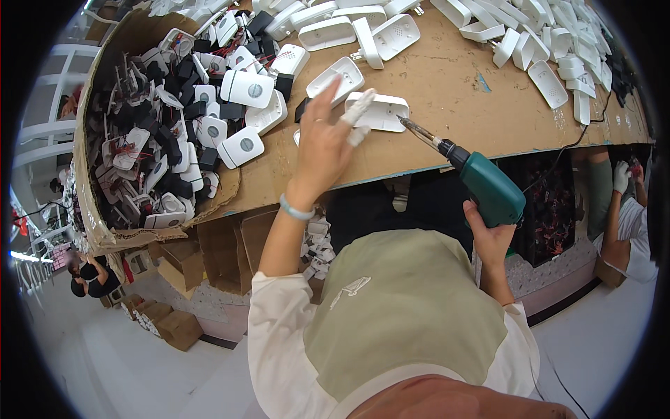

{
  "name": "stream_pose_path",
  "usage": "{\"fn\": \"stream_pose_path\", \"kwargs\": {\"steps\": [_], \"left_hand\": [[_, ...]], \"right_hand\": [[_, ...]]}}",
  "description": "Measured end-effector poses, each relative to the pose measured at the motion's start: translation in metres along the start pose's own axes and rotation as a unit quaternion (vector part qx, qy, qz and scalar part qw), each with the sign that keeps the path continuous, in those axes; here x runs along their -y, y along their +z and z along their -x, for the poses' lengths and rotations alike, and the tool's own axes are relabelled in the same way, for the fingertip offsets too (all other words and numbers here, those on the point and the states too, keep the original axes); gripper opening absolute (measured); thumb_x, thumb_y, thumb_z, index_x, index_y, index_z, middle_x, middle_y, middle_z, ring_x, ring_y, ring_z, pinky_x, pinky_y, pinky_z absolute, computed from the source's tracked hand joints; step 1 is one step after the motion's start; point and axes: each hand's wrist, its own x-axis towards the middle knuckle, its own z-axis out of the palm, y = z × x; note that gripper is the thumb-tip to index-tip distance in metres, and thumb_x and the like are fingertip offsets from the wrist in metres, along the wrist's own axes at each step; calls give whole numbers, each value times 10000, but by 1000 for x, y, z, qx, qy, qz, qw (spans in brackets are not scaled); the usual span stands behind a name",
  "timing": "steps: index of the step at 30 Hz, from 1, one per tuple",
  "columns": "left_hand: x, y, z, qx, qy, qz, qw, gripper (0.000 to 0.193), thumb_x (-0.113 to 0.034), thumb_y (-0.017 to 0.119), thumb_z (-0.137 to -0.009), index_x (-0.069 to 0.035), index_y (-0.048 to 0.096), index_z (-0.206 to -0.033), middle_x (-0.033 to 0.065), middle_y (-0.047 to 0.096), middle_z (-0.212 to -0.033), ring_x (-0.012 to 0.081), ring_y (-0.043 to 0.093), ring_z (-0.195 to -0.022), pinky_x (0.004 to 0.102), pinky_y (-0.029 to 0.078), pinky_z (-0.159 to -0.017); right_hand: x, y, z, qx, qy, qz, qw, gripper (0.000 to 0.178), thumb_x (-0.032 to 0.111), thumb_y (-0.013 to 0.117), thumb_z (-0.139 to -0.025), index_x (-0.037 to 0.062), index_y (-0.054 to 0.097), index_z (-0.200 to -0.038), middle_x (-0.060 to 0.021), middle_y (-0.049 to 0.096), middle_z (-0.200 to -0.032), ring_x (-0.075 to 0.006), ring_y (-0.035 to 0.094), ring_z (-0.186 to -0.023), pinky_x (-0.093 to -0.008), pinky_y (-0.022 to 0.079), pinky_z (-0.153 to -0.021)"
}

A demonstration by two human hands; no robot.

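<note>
In front of me spreads the broad brown cardboard-covered table [447, 91], and at its left stands the deep brown cardboard carton [129, 239], heaped with white plastic housings and black parts; I would keep the near middle clear of that heap so the work lies flat. The dark green plastic power screwdriver [494, 188] reaches in from the right, slanting far and left, its thin black cord [558, 162] trailing off to the right, where it should stay slack and away from the bit. My right hand [492, 237] is wrapped around the tool's near end, thumb up along the side; from here I judge a more upright tool would seat better. My left hand [328, 143] is spread wide, fingers apart and blurred, holding nothing that I can see; whether it touches the work I cannot tell. The shallow white plastic tray-shaped shell [380, 108] lies at the near middle, open side up, just right of those fingers. I would brace its left end with my white-covered fingertips [359, 112], well off the slim metal bit [403, 120], which meets the shell's right end; any screw there is too small to make out.
</note>
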Motion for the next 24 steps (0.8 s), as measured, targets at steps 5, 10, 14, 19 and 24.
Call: {"fn": "stream_pose_path", "kwargs": {"steps": [5, 10, 14, 19, 24], "left_hand": [[-14, 30, 7, -24, -50, -99, 994, 393, 51, 644, -704, -13, 709, -1086, 166, 625, -1135, 341, 582, -1006, 414, 516, -801], [-30, 40, 17, -40, -126, -146, 980, 462, 14, 687, -761, -16, 679, -1223, 156, 608, -1099, 323, 573, -920, 417, 507, -774], [-48, 14, 16, -86, -125, -58, 987, 713, -238, 791, -821, 39, 492, -1406, 229, 538, -1251, 404, 561, -1036, 475, 455, -936], [-39, -8, 61, -59, -217, 140, 964, 832, -219, 850, -791, 40, 421, -1455, 180, 650, -1244, 352, 608, -1099, 421, 525, -888], [-25, -15, 74, -49, -136, 35, 989, 757, -224, 860, -769, -18, 519, -1413, 169, 651, -1246, 330, 605, -1150, 407, 544, -908]], "right_hand": [[12, 5, -2, -49, -15, -62, 997, 198, -11, 772, -846, -1, 689, -1025, -24, 695, -916, -98, 643, -821, -259, 530, -760], [17, 8, -5, -31, 19, -55, 998, 210, -27, 766, -845, -2, 685, -1037, -25, 693, -918, -98, 640, -832, -258, 530, -770], [1, 2, -8, 2, -56, -48, 997, 374, -59, 746, -840, -4, 614, -1186, -59, 666, -1005, -106, 624, -832, -244, 523, -724], [1, -1, -12, 3, -11, -45, 999, 367, -59, 751, -836, -6, 625, -1176, -56, 670, -999, -110, 630, -848, -251, 527, -739], [7, 1, -19, 13, 7, -57, 998, 220, -13, 774, -846, -5, 691, -1049, -27, 697, -933, -98, 642, -831, -254, 530, -776]]}}
